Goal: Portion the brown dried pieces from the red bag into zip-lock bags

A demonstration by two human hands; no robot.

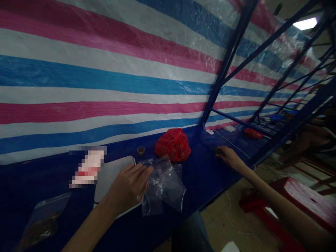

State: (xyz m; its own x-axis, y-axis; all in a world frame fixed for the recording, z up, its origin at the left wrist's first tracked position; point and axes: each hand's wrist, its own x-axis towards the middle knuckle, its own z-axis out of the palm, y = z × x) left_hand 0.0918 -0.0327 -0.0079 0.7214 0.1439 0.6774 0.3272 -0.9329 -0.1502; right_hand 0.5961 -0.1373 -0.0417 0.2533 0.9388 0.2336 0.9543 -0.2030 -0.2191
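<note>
My left hand (133, 182) lies over a pale flat pad with rounded corners (112, 175), fingers bent and close together. Under its palm side shows a thin reddish edge, too hidden to name. Beside its fingertips, clear zip bags (169, 185) overlap on the blue table (195, 183). My right hand (229, 157) is farther right, low over the table, its fingers turned down and blurred; whether anything is in them cannot be seen. Between the hands sits a knotted red plastic bag (173, 145). A small clear cup (141, 151) with brown contents stands behind the pad.
A zip bag with brownish pieces (43, 225) lies at the front left, near a pixelated pale item (88, 168). Blue metal posts (219, 82) rise from the table before striped sheeting (105, 80). A white cable (232, 142) crosses at right. A red stool (283, 196) stands below.
</note>
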